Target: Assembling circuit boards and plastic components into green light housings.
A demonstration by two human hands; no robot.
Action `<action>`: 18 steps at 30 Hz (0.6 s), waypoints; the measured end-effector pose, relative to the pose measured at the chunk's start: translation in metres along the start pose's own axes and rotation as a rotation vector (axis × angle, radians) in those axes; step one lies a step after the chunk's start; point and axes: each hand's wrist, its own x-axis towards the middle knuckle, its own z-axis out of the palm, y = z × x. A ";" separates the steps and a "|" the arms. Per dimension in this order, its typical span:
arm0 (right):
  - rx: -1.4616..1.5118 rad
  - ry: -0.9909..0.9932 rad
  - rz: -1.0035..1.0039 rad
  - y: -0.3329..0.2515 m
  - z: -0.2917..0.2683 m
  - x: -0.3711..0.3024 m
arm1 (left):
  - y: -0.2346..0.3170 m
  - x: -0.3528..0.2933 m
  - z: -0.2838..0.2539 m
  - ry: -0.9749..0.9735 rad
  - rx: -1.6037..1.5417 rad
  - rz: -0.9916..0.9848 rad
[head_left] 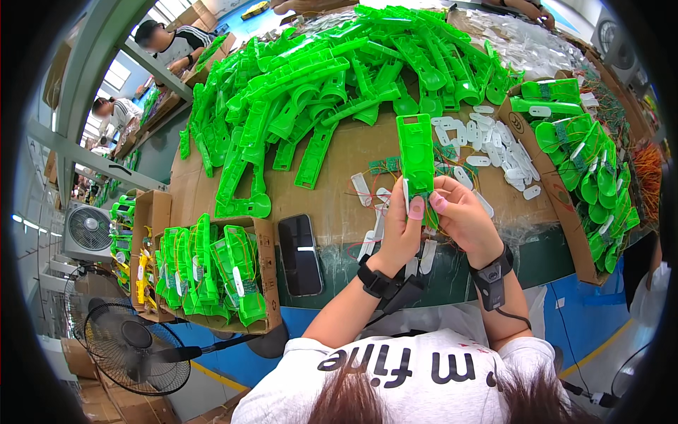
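Note:
A bright green plastic housing stands up lengthwise between my hands, its hollow, ribbed side showing. My left hand is closed round its lower left side, thumb pressed on the near end. On the other side my right hand pinches the same end, thumb and fingers together. Whatever lies between the two thumbs is mostly hidden. Just left of the housing are small green circuit boards with thin red wires. White plastic strips lie beside and below my hands on the cardboard.
A high heap of green housings covers the far table. White oval pieces are scattered to the right. Cardboard boxes of wired green parts stand left and right. A black phone lies near the left box; a fan stands lower left.

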 end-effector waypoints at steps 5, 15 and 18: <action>-0.016 -0.007 -0.006 0.003 -0.003 0.001 | -0.003 0.000 0.000 -0.009 0.049 0.095; -0.166 0.094 -0.203 0.008 0.006 0.000 | 0.005 0.004 0.002 -0.029 -0.180 -0.045; -0.200 0.081 -0.240 0.006 0.009 -0.002 | 0.005 0.003 0.001 -0.041 -0.216 -0.052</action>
